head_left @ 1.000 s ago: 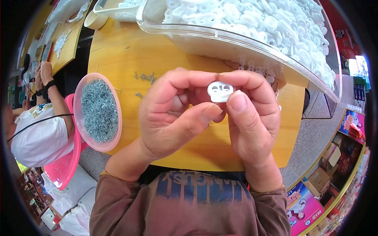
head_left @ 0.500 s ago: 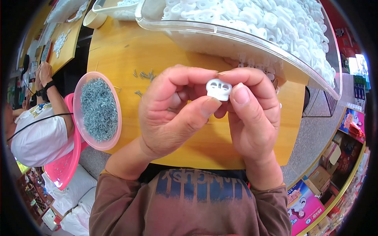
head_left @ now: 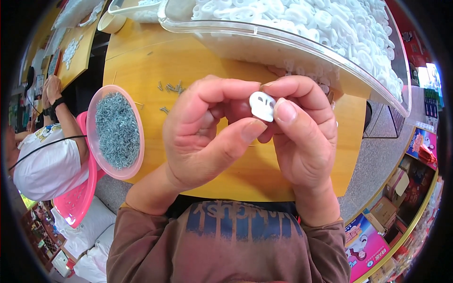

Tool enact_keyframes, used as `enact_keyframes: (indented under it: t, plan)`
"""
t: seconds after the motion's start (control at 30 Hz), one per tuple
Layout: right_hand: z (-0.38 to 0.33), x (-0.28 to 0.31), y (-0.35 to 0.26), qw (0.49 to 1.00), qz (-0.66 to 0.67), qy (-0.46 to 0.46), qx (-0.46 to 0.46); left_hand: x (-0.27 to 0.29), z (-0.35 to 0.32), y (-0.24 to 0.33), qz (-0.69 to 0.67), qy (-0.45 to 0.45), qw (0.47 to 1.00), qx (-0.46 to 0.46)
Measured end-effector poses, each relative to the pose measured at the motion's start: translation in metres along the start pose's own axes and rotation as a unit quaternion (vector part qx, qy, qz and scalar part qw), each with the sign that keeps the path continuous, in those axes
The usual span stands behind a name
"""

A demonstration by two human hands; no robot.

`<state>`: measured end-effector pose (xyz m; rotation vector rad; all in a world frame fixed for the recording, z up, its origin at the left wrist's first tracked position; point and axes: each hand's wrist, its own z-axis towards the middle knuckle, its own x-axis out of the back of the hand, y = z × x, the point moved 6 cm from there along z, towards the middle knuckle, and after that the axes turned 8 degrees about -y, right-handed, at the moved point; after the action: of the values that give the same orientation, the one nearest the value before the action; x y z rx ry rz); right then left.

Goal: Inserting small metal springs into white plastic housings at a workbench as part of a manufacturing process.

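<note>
A small white plastic part [head_left: 262,105] with two openings is pinched between both hands, held up above the yellow wooden table [head_left: 155,61]. My left hand [head_left: 207,132] curls around it from the left, thumb tip just below the part. My right hand [head_left: 302,137] grips it from the right, thumb pressed on its right edge and index finger over the top. Behind the hands lies a clear plastic tray [head_left: 302,42] heaped with several white plastic parts of the same kind.
A pink-rimmed clear bowl [head_left: 116,131] full of small metal pins sits at the table's left edge; a few loose pins [head_left: 171,87] lie on the wood. Another person in a white shirt [head_left: 45,151] sits at left by a pink basket [head_left: 75,200]. Boxes stand on the floor at right.
The white part has been turned in my fingers and now faces more to the left; both hands stay together in about the same place.
</note>
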<state>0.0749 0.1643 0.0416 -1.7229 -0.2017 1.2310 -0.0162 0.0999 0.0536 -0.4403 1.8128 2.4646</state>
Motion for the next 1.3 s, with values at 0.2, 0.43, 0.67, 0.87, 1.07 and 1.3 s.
enact_keyframes:
  t: [0.2,0.43,0.67,0.87,1.07,1.3]
  plan:
    - [0.000,-0.002,-0.001,1.000,0.009,-0.006,-0.001,-0.002,-0.002,0.000,0.053,0.026,0.998,0.013]
    - [-0.001,-0.006,-0.004,1.000,-0.018,-0.006,0.020,-0.003,0.001,-0.001,-0.010,0.043,0.999,0.014]
    - [-0.003,-0.012,-0.010,0.992,-0.099,-0.012,0.074,0.002,-0.001,-0.005,-0.080,0.022,0.996,0.039]
    - [-0.003,-0.011,-0.007,0.996,-0.062,-0.012,0.068,0.002,-0.001,-0.006,-0.091,0.025,0.994,0.049]
    - [-0.002,-0.013,-0.007,0.996,-0.052,-0.014,0.070,0.004,-0.002,-0.006,-0.069,0.033,0.996,0.048]
    - [0.000,-0.010,-0.007,0.997,-0.052,-0.011,0.054,0.006,-0.001,-0.005,-0.047,0.041,0.997,0.045]
